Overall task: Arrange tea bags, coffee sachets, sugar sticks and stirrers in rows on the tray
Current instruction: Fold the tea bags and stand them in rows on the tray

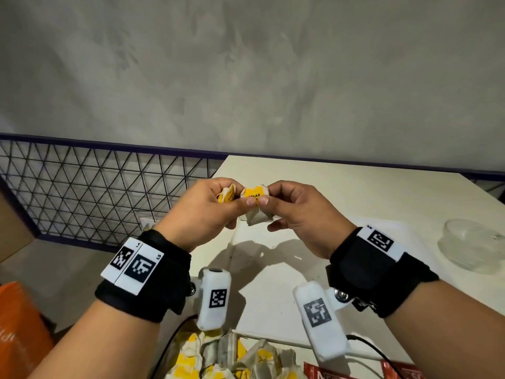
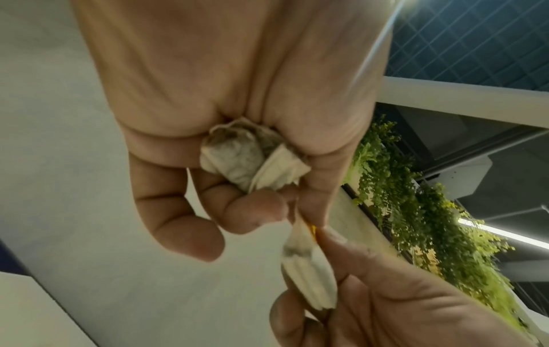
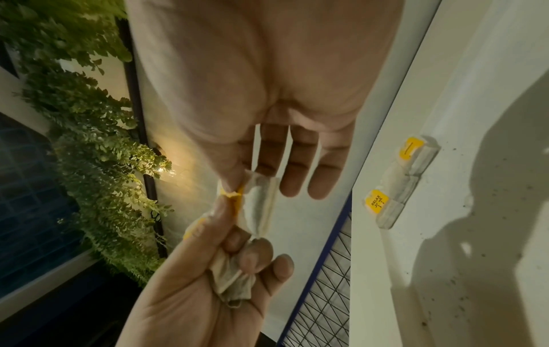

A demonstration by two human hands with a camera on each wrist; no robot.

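Both hands are raised above the white tray [image 1: 276, 299]. My left hand [image 1: 232, 199] holds a crumpled bunch of tea bags [image 2: 237, 159] in its curled fingers. Its thumb also touches one tea bag with a yellow tag [image 1: 254, 195]. My right hand [image 1: 266, 198] pinches that same tea bag [image 3: 261, 202] between thumb and forefinger, its other fingers straight. Two tea bags with yellow tags [image 3: 407, 159] [image 3: 383, 209] lie side by side on the white surface below. A heap of loose tea bags [image 1: 232, 359] sits at the near edge.
Red coffee sachets [image 1: 328, 374] lie at the bottom right. A clear glass bowl [image 1: 472, 247] stands on the table at the right. A black wire mesh panel [image 1: 95, 192] runs along the left, with an orange bag [image 1: 19, 332] below it. A grey wall rises behind.
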